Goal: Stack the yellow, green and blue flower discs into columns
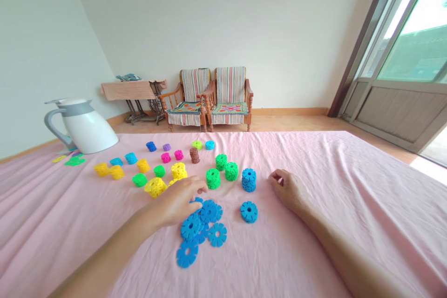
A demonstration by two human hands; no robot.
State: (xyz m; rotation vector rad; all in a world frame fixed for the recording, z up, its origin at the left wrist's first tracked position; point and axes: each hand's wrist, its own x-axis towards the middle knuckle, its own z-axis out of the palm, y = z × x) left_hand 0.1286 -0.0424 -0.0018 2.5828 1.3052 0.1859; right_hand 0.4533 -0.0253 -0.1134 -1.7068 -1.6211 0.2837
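Note:
My left hand (183, 199) reaches over a loose pile of blue notched plastic discs (190, 226), thumb and fingers apart, with nothing visible between them. It partly hides a stack of yellow discs behind it. Beside the tall blue stack (248, 180), my right hand (288, 189) rests on the cloth, its fingers curled in loosely and nothing visible in them. A shorter blue stack (249, 212) lies in front of the tall one. Green disc stacks (213, 179) stand between my hands, farther back.
Small stacks in yellow (155, 187), pink (179, 154), brown (194, 155) and other colours stand across the pink tablecloth (314, 149). A white and grey jug (85, 125) stands at the left, near flat discs (75, 160). Beyond the table are two wooden armchairs (230, 88).

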